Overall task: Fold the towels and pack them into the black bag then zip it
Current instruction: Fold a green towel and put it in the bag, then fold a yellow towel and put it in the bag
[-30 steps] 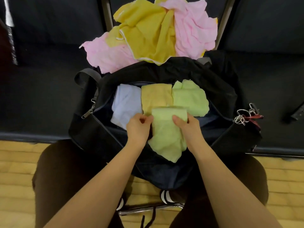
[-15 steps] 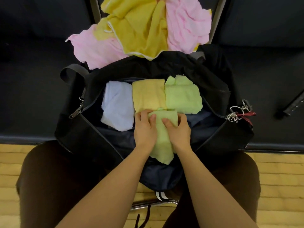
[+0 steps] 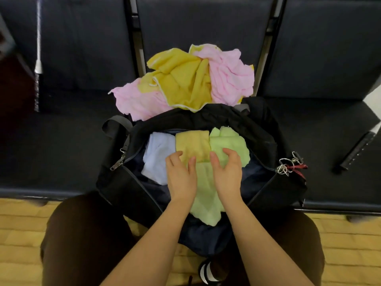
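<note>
The black bag [image 3: 266, 139] lies unzipped on a dark bench seat in front of me. Inside it sit a folded white towel [image 3: 156, 155], a folded yellow towel [image 3: 192, 144] and a folded light green towel [image 3: 228, 141] side by side. A second folded light green towel [image 3: 206, 195] lies nearer me, over the bag's front lip. My left hand [image 3: 181, 176] and my right hand [image 3: 226, 172] hover over this towel's far end with fingers spread and relaxed, holding nothing.
A loose heap of pink towels [image 3: 231, 77] and yellow towels [image 3: 185, 83] rests behind the bag against the seat back. A key ring with a red tag [image 3: 288, 167] hangs at the bag's right end, a zipper pull [image 3: 117, 163] at its left. My knees flank the bag.
Both hands held the green towel a second ago, pushed it down into the bag, and have now let go and lifted with fingers spread. The camera view has tilted upward.
</note>
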A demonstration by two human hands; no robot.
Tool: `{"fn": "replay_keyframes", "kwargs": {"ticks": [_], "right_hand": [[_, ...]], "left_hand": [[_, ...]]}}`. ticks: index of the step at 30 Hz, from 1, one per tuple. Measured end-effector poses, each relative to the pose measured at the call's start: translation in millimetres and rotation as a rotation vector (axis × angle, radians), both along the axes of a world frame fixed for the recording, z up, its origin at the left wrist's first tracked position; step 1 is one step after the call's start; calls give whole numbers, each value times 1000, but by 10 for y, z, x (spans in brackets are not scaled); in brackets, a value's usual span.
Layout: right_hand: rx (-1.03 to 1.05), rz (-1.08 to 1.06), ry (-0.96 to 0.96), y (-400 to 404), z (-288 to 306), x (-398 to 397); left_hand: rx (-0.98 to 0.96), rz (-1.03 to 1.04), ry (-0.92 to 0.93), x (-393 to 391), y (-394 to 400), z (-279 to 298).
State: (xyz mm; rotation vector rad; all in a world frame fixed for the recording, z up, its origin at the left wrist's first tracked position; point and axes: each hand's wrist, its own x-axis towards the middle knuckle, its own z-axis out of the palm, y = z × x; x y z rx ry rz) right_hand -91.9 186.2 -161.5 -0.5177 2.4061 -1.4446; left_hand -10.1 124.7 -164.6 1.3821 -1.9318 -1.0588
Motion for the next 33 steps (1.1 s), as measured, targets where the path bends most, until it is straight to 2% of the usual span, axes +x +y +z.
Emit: {"fn": "replay_keyframes", "kwargs": {"ticks": [10,16,25,33], "right_hand": [[-221,29,40,-972,684,-354],[-225,30,41,-1957,929,-914],[93,113,169,-2695,336,-1453],[55,169,182,-2714,250,-1496]], "left_hand": [[-111,114,169,-278,-969,649],[-115,150,204,-736,-1916,902],[181,75,89,-1408,-2624,428],[251,-63,194,-1777,-2636,295]]}}
